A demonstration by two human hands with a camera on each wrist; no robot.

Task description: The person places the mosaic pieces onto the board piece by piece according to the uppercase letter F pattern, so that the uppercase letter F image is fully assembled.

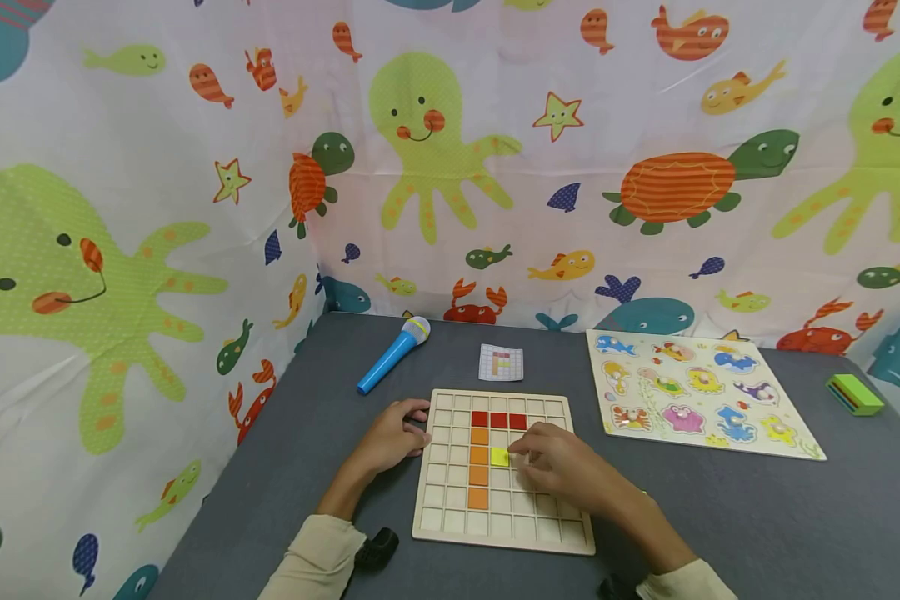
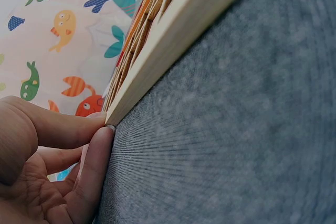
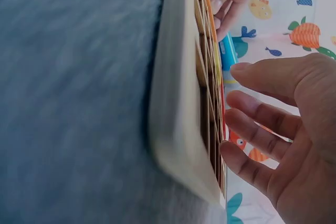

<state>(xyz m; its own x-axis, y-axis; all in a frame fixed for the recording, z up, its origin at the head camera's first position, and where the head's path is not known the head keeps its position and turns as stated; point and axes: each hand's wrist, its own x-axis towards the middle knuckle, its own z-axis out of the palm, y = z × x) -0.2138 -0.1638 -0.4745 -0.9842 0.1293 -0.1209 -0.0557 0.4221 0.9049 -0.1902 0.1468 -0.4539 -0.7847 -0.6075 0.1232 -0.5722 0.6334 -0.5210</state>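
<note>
A wooden grid board (image 1: 525, 528) lies on the grey table. Three red tiles (image 1: 498, 420) form a row, several orange tiles (image 1: 478, 476) run down a column, and a yellow tile (image 1: 499, 457) sits to the right of that column. My left hand (image 1: 392, 437) pinches the board's left edge; in the left wrist view its thumb (image 2: 65, 129) and a finger meet at the board's corner. Over the grid, my right hand (image 1: 562, 467) has its fingertips beside the yellow tile. The right wrist view shows that hand's fingers (image 3: 257, 148) loosely bent and apart, with nothing between them.
Behind the board are a blue toy microphone (image 1: 390, 360) and a small pattern card (image 1: 501, 363). A sea-animal puzzle (image 1: 701, 392) lies to the right, with a green-topped block stack (image 1: 855, 395) beyond it. A printed curtain (image 1: 510, 275) borders the table.
</note>
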